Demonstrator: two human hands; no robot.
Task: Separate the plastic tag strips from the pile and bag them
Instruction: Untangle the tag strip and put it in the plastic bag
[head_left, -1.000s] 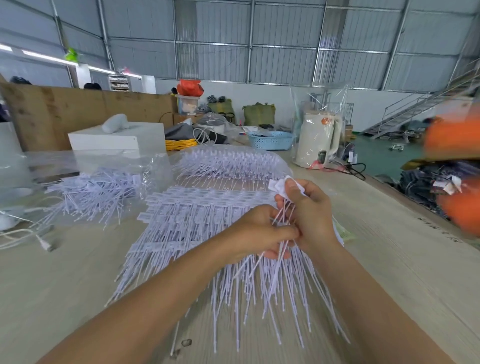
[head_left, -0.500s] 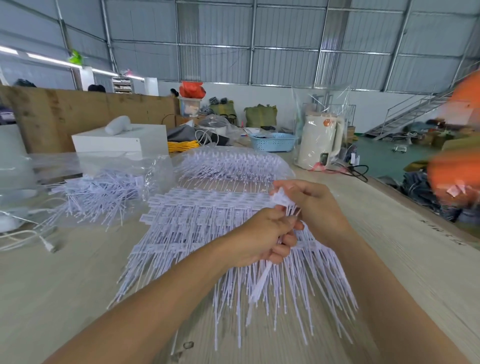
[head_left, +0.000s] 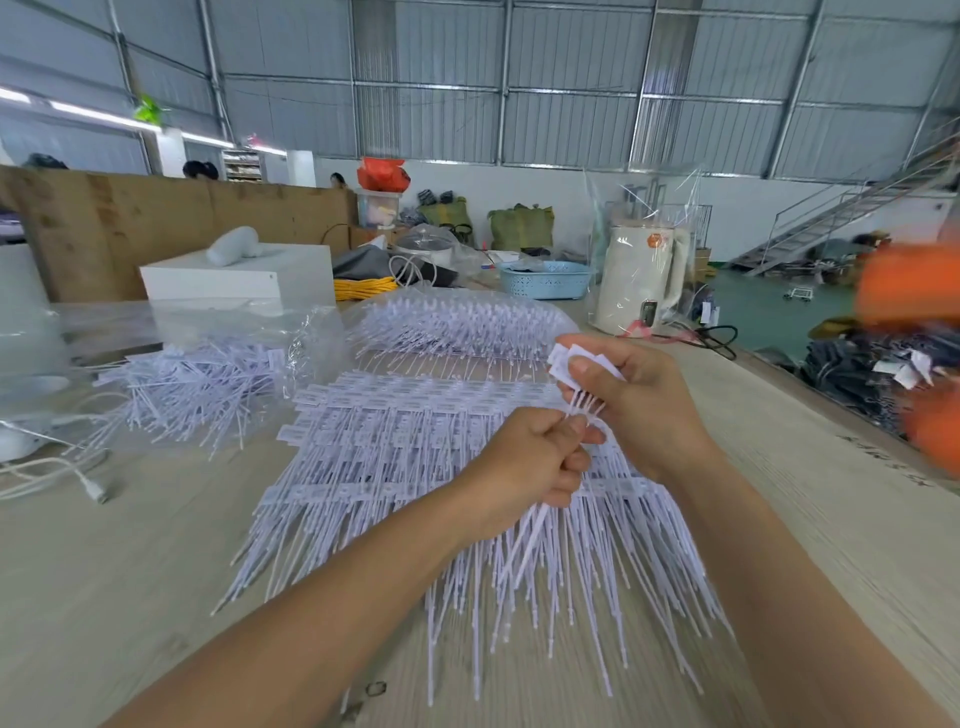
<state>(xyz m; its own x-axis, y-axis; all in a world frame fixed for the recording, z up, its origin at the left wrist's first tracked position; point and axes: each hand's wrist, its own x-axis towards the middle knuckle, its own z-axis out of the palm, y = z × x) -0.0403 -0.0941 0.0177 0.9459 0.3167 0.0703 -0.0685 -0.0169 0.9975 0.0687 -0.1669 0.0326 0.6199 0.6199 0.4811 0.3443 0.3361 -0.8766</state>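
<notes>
Both hands meet above the near edge of the big pile of white tag strips (head_left: 415, 457), which lies spread in rows on the table (head_left: 104, 597). The right hand (head_left: 639, 405) pinches the flat heads of a small bunch of tags (head_left: 582, 364) between thumb and fingers, with the heads sticking up above the thumb and the thin stems running down toward the left hand. The left hand (head_left: 524, 462) has its fingers curled round those stems just below the right hand, and the long tails hang out beneath it over the pile's front fringe.

Left of the pile, a clear plastic bag (head_left: 223, 332) lies on the table with loose tags inside it. Behind the pile sits another clear-wrapped heap of tags (head_left: 457, 322). Farther behind the pile, to the right, stands a cream kettle (head_left: 641, 280) wrapped in clear plastic, with a blue basket (head_left: 545, 280) just left of it. A white box (head_left: 239, 278) stands behind the bag. A white cable (head_left: 62, 478) lies on the table well left of the pile.
</notes>
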